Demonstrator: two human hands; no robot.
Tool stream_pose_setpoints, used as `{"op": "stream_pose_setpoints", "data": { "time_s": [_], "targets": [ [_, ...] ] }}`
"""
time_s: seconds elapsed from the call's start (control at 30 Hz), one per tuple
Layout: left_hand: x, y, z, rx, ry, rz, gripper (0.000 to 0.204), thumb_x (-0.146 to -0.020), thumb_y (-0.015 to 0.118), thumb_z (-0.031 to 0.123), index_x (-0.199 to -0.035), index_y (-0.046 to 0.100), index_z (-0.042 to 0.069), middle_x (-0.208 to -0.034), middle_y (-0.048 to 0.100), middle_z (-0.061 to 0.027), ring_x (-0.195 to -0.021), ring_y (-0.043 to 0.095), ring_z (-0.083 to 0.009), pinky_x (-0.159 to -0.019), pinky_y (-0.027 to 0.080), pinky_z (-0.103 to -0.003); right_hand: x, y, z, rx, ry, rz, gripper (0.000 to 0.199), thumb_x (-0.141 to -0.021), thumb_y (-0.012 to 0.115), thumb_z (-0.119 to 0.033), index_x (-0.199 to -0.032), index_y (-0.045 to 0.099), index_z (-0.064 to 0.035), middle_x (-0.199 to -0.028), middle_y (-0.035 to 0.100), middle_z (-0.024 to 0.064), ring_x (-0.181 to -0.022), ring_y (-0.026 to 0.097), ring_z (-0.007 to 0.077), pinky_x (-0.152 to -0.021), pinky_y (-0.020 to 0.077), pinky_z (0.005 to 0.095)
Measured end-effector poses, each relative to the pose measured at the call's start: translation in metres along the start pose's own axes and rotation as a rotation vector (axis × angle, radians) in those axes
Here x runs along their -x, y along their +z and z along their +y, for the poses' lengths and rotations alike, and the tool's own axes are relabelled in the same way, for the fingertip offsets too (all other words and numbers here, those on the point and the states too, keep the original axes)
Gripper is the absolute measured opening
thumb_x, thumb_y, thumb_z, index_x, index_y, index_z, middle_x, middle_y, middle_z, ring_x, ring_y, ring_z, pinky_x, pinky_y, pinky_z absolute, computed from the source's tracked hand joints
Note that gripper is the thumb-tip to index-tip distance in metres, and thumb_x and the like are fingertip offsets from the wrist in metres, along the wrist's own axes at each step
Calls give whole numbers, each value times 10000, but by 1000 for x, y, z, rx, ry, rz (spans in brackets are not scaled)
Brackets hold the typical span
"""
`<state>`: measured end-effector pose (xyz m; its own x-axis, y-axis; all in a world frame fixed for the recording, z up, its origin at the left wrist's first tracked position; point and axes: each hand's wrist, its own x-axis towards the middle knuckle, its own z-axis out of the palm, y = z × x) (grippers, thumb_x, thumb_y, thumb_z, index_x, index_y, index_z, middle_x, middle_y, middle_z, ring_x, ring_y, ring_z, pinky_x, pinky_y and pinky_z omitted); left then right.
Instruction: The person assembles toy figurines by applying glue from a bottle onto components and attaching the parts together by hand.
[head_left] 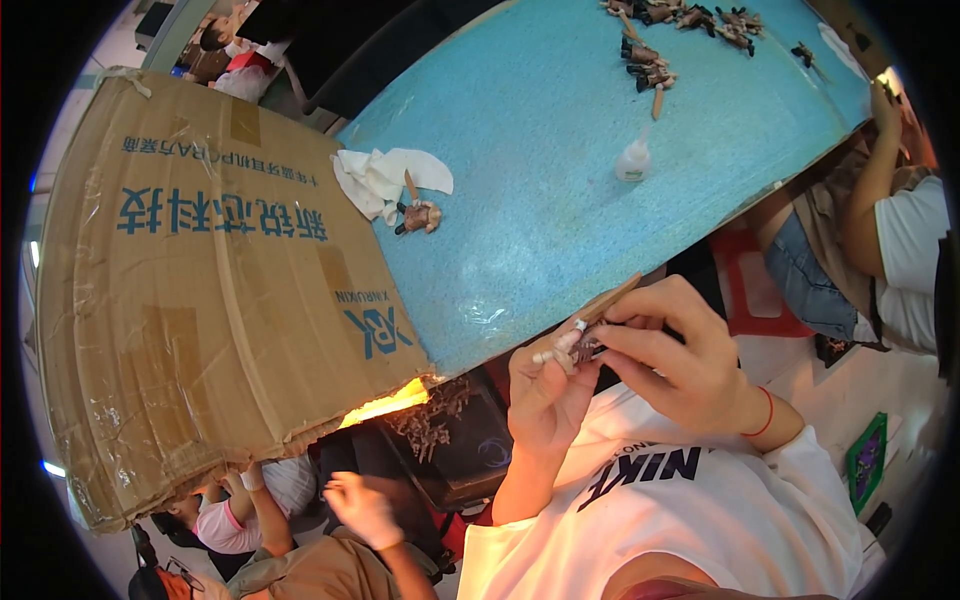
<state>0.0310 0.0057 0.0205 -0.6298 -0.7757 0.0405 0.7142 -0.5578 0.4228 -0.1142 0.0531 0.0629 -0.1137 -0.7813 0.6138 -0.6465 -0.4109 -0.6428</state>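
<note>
Close to the near edge of the blue-topped table (520,250), my left hand (545,400) grips a small figurine (570,347) with pale limbs and a brownish body. A flat wooden stick (612,297) sticks out from beside it toward the upper right. The fingers of my right hand (690,350) are bent and pinched at the figurine's right side, hiding part of it. On the table to the left, a similar brown figurine (420,216) with a stick lies beside a crumpled white cloth (385,180).
A white squeeze bottle (633,160) stands on the table, with several figurines (652,72) beyond it. A large cardboard sheet (220,290) borders the left side. Below it, a dark tray (470,440) holds more small parts. Other people sit at lower left and right, near a red stool (750,290).
</note>
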Motion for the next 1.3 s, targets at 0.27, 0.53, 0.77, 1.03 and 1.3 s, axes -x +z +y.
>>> {"op": "stream_pose_setpoints", "data": {
  "time_s": [0.27,0.53,0.77,1.03,1.3],
  "targets": [
    [-2,15,4,-851,222,24,511,-771,701,112,-1200,504,-83,-1245,488,-253,-1064,492,-247,-896,424,-362,1,-14,3,-639,500,-6,620,-679,694,-25,-1245,443,-40,-1263,424,91,-1167,436,181,-880,415,293],
    [-4,10,8,-1214,451,-72,462,-728,688,25,-1158,549,-75,-1196,526,-272,-974,517,-277,-830,440,-345,-3,-6,10,-800,387,-249,433,-718,617,28,-1144,544,1,-1228,472,131,-1094,512,198,-894,444,316],
    [-5,16,6,-1313,484,-78,468,-728,697,43,-1164,555,-50,-1187,535,-261,-1032,518,-286,-837,452,-348,-3,-4,13,-959,453,-174,396,-680,579,99,-1070,569,27,-1207,468,161,-1077,517,193,-887,460,296],
    [-6,26,6,-1512,527,-56,439,-707,668,15,-1123,566,-83,-1133,570,-256,-921,539,-278,-768,467,-337,-1,4,18,-1036,485,-139,367,-664,528,131,-1017,570,40,-1163,469,157,-1160,453,214,-943,444,354],
    [-15,36,12,-1687,496,-22,433,-653,671,0,-1074,598,-67,-1112,599,-210,-822,546,-265,-720,466,-314,1,11,29,-1174,538,-92,318,-726,520,68,-1043,530,76,-1147,483,176,-1181,428,223,-933,418,364]
  ]
}}
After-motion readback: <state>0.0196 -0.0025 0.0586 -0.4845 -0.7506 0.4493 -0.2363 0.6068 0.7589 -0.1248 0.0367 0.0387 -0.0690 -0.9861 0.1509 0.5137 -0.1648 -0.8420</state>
